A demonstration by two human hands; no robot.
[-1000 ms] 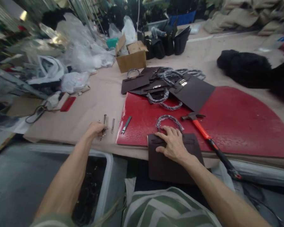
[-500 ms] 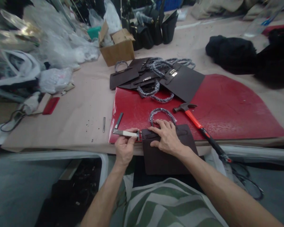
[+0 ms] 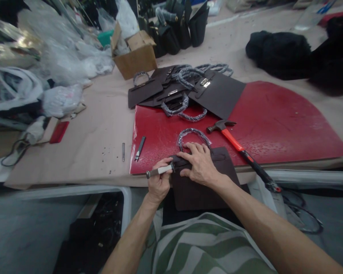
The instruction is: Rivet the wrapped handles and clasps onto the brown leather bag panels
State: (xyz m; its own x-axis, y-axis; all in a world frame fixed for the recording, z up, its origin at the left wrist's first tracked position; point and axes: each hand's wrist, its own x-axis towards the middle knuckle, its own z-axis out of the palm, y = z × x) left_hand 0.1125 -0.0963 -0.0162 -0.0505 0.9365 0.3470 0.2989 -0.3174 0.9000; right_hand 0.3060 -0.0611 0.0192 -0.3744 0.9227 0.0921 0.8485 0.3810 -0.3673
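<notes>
My left hand (image 3: 159, 180) pinches a metal hand punch (image 3: 160, 170) with a pale shaft. The tool lies aslant, its working end at the left edge of a dark brown bag panel (image 3: 201, 196). Fingers spread, my right hand (image 3: 201, 163) rests flat on the panel's upper part, near its narrow strap. The plastic-wrapped handle (image 3: 193, 130) arches above that hand. Beside my hands, on a red board (image 3: 280, 129), lie a claw hammer (image 3: 234, 141) with an orange and black grip and a small pronged punch (image 3: 140, 148).
Behind the hands is a pile of similar dark panels (image 3: 220, 95) with wrapped handles. A thin metal rod (image 3: 123, 152) lies left of the board. Farther back stand a cardboard box (image 3: 135, 61) and plastic bags (image 3: 63, 45); black cloth (image 3: 277, 55) sits at right.
My left hand has moved right and slightly up to the panel's edge, swinging the punch's back end downward. The pronged punch now shows whole. My right hand stays on the panel.
</notes>
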